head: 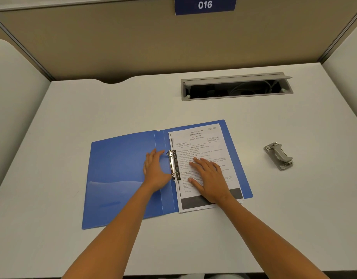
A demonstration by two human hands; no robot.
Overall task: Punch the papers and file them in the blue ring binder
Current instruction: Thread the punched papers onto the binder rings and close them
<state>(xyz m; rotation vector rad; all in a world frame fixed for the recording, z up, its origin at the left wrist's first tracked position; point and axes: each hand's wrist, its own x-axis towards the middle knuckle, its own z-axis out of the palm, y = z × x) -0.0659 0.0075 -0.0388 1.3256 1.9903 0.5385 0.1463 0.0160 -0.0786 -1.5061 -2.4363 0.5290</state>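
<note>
Head view: open blue plastic ring binder (121, 178) flat on white desk (93, 107), its metal ring clip (173, 165) running near-to-far along the spine. Stack of printed white papers (203, 146) lies just right of the clip, left edge at the rings. Left hand (155, 170), nearer the clip, touches it with thumb and fingertips, grip loose; right hand (208, 178) presses flat on papers. Whether rings are closed or holes threaded: hard to tell. Grey hole punch (279, 156) sits well right of the clip.

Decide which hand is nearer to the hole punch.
Right. The right hand lies flat on the papers, left of the punch; the left hand is farther left, at the binder rings.
</note>
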